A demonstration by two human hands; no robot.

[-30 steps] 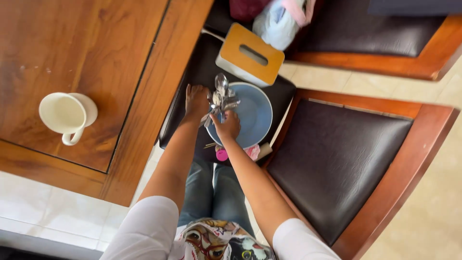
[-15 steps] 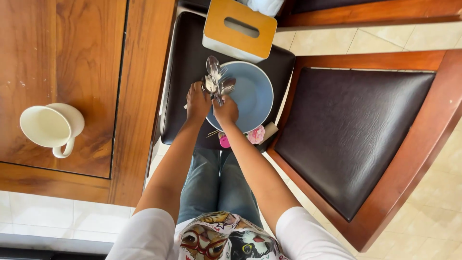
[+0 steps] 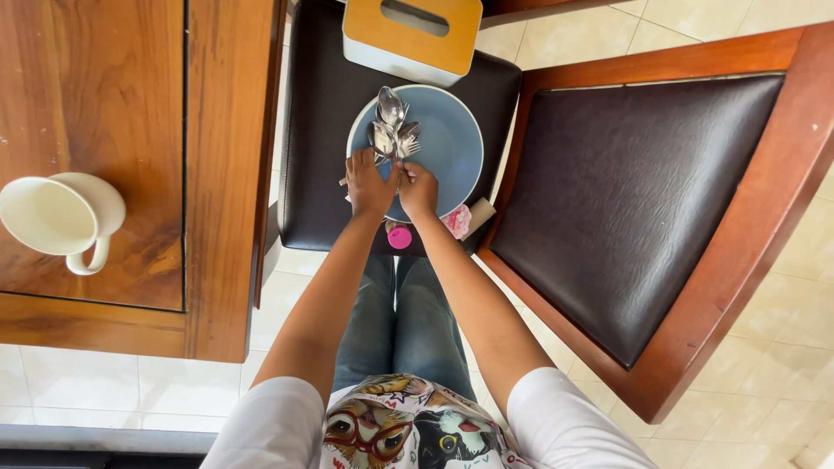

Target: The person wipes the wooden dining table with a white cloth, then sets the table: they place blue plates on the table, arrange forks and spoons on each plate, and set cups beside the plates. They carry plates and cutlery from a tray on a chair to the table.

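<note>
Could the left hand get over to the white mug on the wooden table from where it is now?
Probably yes. The left hand is on the cutlery over the blue plate, and the white mug stands alone on the wooden table to that side, with nothing between them.

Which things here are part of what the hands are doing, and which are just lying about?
In hand:
left hand
right hand
cutlery
blue plate

Lying about:
mug
tissue box
pink cap
table
empty chair
</note>
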